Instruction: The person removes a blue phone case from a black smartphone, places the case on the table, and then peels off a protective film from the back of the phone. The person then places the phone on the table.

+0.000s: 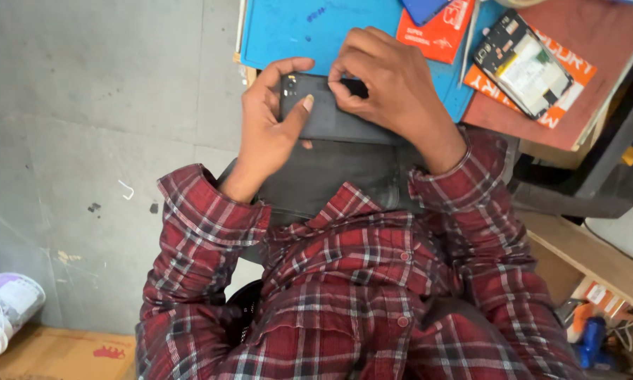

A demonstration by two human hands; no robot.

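Plaid shirt (345, 295) nearest, left hand (271, 130) and right hand (387, 88) grips clamped on dark phone (330, 116) at blue mat (309, 32) edge

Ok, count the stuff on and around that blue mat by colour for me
Black: 2, the phone in both hands and the opened phone
Orange: 2, the card and the packet
Blue: 2, the mat and a dark blue item
Total: 6

The person is wearing a long-sleeved plaid shirt (345, 295) in dark red, black and white, fastening with small round buttons (404, 257), its cuffs (214, 204) sitting loosely at both wrists, over dark grey trousers (330, 176).
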